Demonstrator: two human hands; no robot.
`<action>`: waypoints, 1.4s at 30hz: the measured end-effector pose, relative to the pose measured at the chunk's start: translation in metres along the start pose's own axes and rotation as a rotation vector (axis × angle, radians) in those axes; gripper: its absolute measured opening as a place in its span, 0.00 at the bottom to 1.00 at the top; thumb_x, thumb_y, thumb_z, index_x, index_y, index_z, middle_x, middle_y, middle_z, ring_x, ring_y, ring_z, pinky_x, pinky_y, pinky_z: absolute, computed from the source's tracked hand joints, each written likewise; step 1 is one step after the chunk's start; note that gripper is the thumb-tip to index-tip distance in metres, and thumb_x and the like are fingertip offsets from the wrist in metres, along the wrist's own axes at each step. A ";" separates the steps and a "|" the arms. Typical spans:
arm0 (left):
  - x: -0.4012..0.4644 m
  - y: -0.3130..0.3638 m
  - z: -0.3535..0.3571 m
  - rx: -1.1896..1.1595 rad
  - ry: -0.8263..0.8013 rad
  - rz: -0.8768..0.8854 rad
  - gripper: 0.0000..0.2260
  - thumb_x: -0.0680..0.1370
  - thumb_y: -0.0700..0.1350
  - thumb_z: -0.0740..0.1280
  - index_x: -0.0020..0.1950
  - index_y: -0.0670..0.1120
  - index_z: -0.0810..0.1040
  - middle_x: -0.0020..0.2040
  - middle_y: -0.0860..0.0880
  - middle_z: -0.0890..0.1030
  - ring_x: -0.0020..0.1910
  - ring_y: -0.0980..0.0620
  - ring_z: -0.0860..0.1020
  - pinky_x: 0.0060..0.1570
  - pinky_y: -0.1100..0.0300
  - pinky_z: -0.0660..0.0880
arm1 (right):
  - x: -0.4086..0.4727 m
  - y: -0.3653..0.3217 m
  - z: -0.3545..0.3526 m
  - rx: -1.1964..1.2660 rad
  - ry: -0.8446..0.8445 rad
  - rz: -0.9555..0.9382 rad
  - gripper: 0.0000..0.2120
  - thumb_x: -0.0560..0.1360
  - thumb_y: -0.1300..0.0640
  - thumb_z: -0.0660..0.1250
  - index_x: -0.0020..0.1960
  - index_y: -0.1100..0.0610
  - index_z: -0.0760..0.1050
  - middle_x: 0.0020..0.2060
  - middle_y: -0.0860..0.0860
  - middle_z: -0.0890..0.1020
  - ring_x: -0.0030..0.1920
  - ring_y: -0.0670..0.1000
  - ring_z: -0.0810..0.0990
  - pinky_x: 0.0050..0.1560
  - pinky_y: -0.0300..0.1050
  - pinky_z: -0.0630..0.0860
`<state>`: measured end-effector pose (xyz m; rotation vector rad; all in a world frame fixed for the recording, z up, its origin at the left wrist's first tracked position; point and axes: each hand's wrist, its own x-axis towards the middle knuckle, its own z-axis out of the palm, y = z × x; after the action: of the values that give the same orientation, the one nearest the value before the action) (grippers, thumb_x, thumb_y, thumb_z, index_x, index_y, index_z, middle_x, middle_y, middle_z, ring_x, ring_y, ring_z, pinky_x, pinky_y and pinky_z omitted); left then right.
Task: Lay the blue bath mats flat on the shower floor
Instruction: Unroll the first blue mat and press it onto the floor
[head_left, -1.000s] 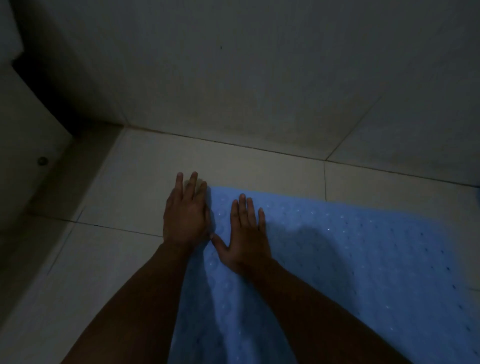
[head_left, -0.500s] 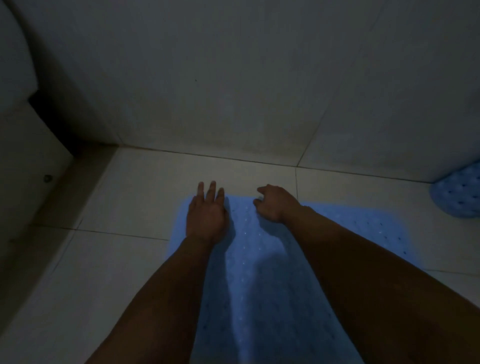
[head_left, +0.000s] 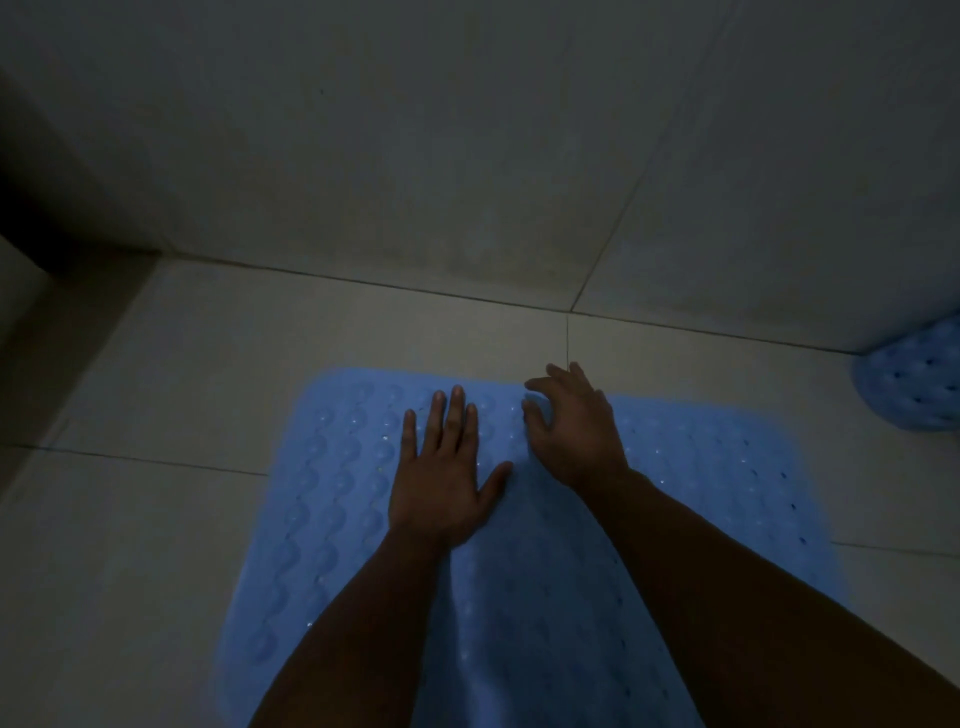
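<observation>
A: Head view first. Where is the blue bath mat (head_left: 332, 499)?

B: Spread on the tiled shower floor (head_left: 156, 545), its far edge near the foot of the wall (head_left: 415, 156), with bare tile between them. It looks flat, bumps and small holes facing up.

A: And the hands?

B: The left hand (head_left: 441, 483) lies palm down on the mat near the far edge, fingers straight and together, thumb out to the side; its grip is released, only pressing. The right hand (head_left: 576, 436) is just beside it, at the mat's far edge, fingers bent and spread like a claw. Whether the fingertips pinch the edge or only touch it, I cannot tell in this dim light.

A: Anything else?

B: A second blue mat (head_left: 914, 384) shows at the right edge of the view, well apart, bunched against the wall's base rather than flat
</observation>
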<state>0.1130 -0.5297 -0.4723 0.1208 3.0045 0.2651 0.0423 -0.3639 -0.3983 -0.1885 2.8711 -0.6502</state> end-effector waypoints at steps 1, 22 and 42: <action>0.000 0.000 0.001 -0.007 0.012 0.006 0.39 0.82 0.70 0.42 0.84 0.45 0.46 0.83 0.44 0.38 0.82 0.46 0.35 0.79 0.37 0.43 | -0.001 0.003 0.004 0.013 0.020 -0.001 0.20 0.83 0.47 0.58 0.73 0.50 0.71 0.78 0.51 0.65 0.81 0.53 0.52 0.80 0.60 0.49; 0.056 -0.016 -0.102 -0.042 -0.271 -0.027 0.16 0.81 0.54 0.60 0.62 0.47 0.79 0.62 0.42 0.81 0.61 0.40 0.79 0.57 0.50 0.76 | 0.008 -0.022 -0.004 -0.118 -0.218 -0.012 0.22 0.85 0.52 0.51 0.76 0.55 0.66 0.75 0.55 0.68 0.78 0.56 0.60 0.78 0.60 0.53; 0.022 -0.054 -0.051 -0.036 0.081 -0.106 0.30 0.82 0.57 0.46 0.79 0.45 0.65 0.80 0.41 0.64 0.82 0.38 0.52 0.73 0.37 0.62 | -0.029 -0.016 0.089 -0.250 -0.021 -0.163 0.43 0.78 0.30 0.46 0.82 0.57 0.45 0.82 0.55 0.45 0.81 0.54 0.38 0.80 0.60 0.40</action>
<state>0.0812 -0.5895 -0.4352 -0.0538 3.0717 0.3198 0.0910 -0.4101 -0.4655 -0.4662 2.9305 -0.3089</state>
